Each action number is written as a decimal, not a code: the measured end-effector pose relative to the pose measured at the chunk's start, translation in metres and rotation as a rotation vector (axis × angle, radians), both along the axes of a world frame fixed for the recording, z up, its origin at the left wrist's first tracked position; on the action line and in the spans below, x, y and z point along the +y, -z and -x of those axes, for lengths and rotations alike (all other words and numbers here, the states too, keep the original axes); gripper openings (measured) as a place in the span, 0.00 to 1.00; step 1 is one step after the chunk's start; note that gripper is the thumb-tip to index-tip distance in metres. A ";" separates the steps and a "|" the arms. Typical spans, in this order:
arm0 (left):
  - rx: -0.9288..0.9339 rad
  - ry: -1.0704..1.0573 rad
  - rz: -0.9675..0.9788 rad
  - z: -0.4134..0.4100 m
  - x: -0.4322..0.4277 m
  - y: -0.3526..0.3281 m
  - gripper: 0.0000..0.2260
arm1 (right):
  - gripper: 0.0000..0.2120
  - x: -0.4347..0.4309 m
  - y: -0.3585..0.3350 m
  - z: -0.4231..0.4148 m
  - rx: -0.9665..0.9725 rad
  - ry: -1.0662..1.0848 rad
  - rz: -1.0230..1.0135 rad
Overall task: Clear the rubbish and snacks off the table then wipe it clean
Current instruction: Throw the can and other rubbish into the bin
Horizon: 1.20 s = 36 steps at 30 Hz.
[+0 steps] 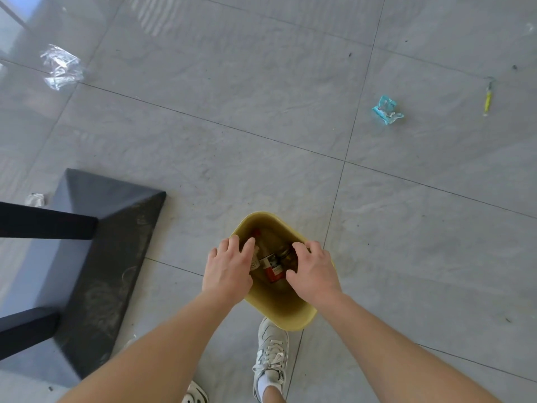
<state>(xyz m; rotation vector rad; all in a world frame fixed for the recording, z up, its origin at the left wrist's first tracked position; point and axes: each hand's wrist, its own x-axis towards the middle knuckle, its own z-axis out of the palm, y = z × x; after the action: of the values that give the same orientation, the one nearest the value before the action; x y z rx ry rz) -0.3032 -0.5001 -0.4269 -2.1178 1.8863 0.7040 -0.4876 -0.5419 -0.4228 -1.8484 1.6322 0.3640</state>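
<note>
Grey tiled floor (pixel 261 126), glossy, littered: crumpled clear plastic (pixel 61 66) far left, a blue wrapper (pixel 387 109) and a yellow stick-like item (pixel 488 97) well apart to the right, a white scrap (pixel 34 199) beside the dark table base (pixel 110 242). Tabletop itself out of view.

Yellow bin (pixel 287 311) on the floor just ahead of a white sneaker (pixel 271 353). Left hand (pixel 228 270) over the near-left rim, fingers curled down inside; right hand (pixel 312 271) over the right rim, fingers bent likewise. Neither visibly gripping anything (whether either touches the rubbish below, cannot tell).

Inside: a red-labelled bottle or can (pixel 273 269), a glass jar (pixel 286 254) beside it, a pale item with a printed face (pixel 255 261) under the left fingers.

Probably settling rubbish into the bin. Best done by pressing gently, keeping fingers off the glass, steadying the bin by both rims against tipping.
</note>
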 end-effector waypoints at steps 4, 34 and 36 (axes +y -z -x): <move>-0.003 -0.007 0.018 -0.007 -0.002 -0.012 0.32 | 0.26 -0.005 -0.010 -0.006 -0.004 -0.006 -0.013; -0.112 -0.267 0.407 -0.092 0.077 -0.382 0.30 | 0.25 0.003 -0.366 -0.107 -0.217 -0.366 0.381; -0.143 -0.318 0.432 -0.103 0.089 -0.406 0.30 | 0.25 0.002 -0.390 -0.124 -0.238 -0.431 0.417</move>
<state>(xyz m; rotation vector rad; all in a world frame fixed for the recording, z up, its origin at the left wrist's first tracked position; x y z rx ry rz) -0.1997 -0.4107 -0.0208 -2.6897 1.7651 0.1929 -0.3641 -0.5399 -0.0324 -2.4568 1.2034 -0.0295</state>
